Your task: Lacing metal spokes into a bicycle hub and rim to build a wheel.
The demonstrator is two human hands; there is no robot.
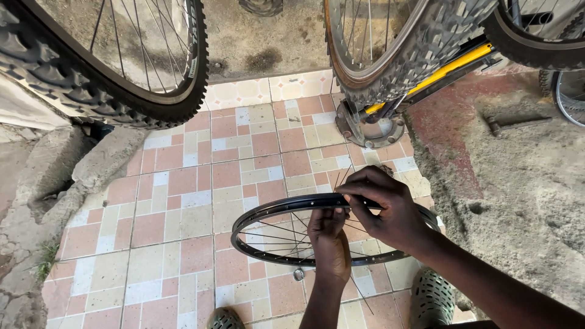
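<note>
A black bicycle rim (262, 213) with thin metal spokes is held flat above the tiled floor. My left hand (329, 237) reaches up through the middle of the rim among the spokes, fingers closed around them near the far edge. My right hand (384, 204) comes over the rim's right side and pinches a spoke at the rim's top edge. Loose spoke ends stick up past my right fingers.
Pink and cream floor tiles (183, 201) lie below. A knobby bicycle tyre (109, 100) hangs at the upper left, another wheel (396, 55) with a yellow frame (451, 64) at the upper right. Rough concrete (518, 201) lies right. My shoes (432, 295) show below.
</note>
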